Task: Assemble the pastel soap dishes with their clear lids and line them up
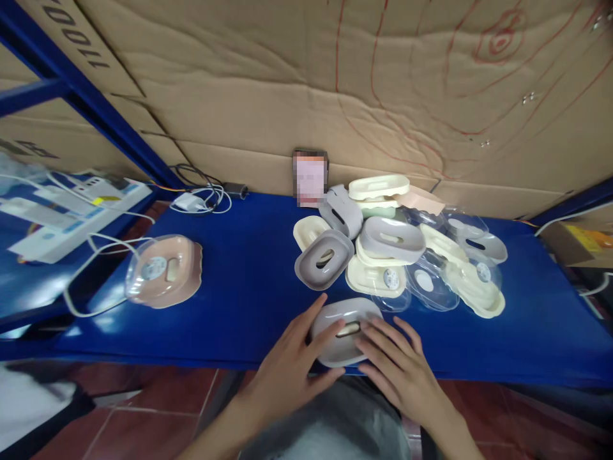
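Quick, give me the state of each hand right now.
Left hand: open, fingers resting on the grey tray.
Right hand: open, fingertips on the same tray.

Grey oval plastic dish: near rim covered by both hands. Small upright card against the cardboard wall: face blurred, unreadable. Round labels on clear plastic lids: print too small to read. White cables: cut off at left edge.
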Tool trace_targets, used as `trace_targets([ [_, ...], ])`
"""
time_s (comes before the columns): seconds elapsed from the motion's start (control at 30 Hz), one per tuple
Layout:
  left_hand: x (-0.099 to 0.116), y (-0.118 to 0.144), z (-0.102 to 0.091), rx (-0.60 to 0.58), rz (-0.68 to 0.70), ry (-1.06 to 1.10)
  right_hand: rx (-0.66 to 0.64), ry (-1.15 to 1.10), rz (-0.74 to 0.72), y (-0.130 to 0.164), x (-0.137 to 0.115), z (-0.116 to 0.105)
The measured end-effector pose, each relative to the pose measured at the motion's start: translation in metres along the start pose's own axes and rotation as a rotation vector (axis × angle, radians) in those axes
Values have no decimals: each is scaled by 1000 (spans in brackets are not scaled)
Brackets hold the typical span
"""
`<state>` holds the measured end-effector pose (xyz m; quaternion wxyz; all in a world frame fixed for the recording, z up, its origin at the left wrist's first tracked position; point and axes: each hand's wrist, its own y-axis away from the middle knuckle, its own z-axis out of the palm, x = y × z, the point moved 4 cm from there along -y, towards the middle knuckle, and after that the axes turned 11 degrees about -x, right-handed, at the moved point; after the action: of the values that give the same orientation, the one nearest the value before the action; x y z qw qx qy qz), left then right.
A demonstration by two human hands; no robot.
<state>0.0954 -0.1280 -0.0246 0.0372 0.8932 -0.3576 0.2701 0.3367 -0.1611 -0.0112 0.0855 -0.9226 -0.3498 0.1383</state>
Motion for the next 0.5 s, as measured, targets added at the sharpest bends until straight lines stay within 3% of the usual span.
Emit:
trace_targets([
  [0.07, -2, 2, 2, 30, -13, -32, 11, -108, 20, -5, -3, 3],
  [0.2, -5, 6, 5, 49, 22, -66, 199, -260, 55, 3, 8, -10],
  [0.4, 11, 0, 2, 97, 132, -157, 463, -242, 135, 26, 24, -26],
  [0.5, 21, 4, -7, 127, 252, -198, 562, -100, 232, 39, 40, -35],
])
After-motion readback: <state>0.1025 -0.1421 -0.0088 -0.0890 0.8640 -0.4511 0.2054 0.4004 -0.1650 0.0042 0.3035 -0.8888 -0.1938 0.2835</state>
